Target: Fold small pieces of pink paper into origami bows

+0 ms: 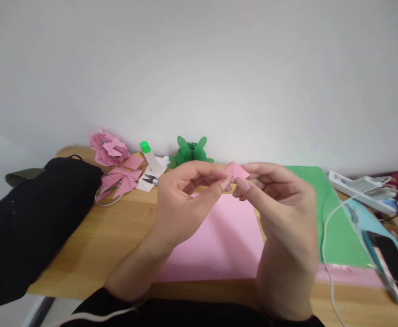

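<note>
A small folded piece of pink paper is pinched between both of my hands, raised above the desk. My left hand grips its left lower edge with thumb and forefinger. On the other side, my right hand pinches it with thumb and fingers, the thumb on the near face. Creases run to a peak at the paper's top. Beneath my hands lies a large pink sheet on the wooden desk.
Along the wall are a pink paper bundle, pink pieces, a glue stick, scissors and a green paper figure. A black bag lies left. Rightward are green paper, a power strip, a cable and a phone.
</note>
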`<state>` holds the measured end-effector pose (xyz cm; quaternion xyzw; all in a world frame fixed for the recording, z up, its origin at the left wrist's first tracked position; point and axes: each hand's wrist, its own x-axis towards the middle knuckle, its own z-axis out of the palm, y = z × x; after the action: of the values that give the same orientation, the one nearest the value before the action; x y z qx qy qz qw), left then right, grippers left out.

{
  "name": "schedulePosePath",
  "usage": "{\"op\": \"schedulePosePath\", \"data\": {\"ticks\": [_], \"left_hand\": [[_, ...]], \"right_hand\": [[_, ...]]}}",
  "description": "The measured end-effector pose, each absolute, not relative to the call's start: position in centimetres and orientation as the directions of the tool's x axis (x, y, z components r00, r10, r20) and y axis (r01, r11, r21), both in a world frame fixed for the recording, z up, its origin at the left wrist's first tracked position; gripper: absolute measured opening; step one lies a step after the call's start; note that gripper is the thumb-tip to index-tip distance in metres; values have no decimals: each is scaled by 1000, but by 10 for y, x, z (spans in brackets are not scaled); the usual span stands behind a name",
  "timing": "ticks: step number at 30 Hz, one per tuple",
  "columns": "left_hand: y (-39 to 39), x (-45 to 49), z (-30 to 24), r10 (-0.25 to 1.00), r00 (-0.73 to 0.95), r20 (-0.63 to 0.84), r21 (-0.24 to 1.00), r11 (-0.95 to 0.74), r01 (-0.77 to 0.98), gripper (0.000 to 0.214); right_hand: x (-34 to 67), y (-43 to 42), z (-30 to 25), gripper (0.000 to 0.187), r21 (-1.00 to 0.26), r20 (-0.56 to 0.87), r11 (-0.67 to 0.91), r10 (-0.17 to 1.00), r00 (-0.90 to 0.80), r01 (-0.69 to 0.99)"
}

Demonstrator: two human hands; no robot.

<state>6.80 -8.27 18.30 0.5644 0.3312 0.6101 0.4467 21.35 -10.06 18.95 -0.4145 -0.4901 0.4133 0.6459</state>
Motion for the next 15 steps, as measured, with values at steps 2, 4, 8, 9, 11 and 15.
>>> {"op": "schedulePosePath", "data": {"ticks": [2, 4, 8, 9, 11, 15], "left_hand": [[-82, 68, 183, 921, 33, 387, 911, -377, -169, 10], [-82, 68, 184, 922, 31, 387, 913, -378, -157, 9], [-84, 70, 184, 898, -33, 439, 894, -440, -77, 11], [-84, 71, 184, 890, -45, 454, 888, -456, -54, 13], [-84, 70, 183, 886, -41, 462, 886, -463, -26, 21], [-81, 67, 183, 901, 44, 431, 902, -431, -5, 21]], "right_hand": [[213, -100, 189, 12, -945, 293, 310, 944, 154, -106], [212, -100, 189, 10, -945, 296, 313, 941, 161, -94], [214, -99, 188, 9, -951, 289, 306, 935, 204, -53], [214, -98, 187, 9, -953, 283, 299, 937, 206, -48], [216, -97, 186, 9, -955, 277, 292, 941, 195, -50], [221, -95, 185, 9, -955, 278, 288, 952, 126, -73]]}}
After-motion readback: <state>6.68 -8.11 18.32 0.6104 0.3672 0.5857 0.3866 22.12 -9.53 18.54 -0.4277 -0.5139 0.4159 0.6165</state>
